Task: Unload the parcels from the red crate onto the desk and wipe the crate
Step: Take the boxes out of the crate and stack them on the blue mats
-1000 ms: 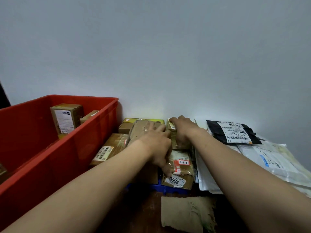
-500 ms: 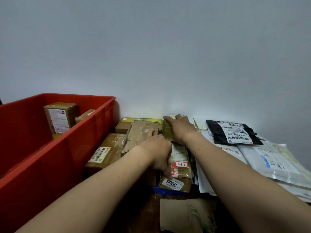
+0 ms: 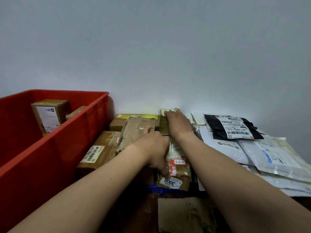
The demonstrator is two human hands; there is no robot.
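Parcels lie packed on the surface beyond a torn cardboard scrap. Nearest is a taped parcel marked 3006. The left hand presses its thumb on it, fingers stretched over a crumpled brown parcel. Farther back, the right hand lies flat on an olive parcel by the wall. The red crate at left holds boxes at its far end. Mailer bags pile at right.

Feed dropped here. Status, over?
Left hand on taped box. Right hand flat on olive parcel. Two boxes left in crate. Desk crowded.
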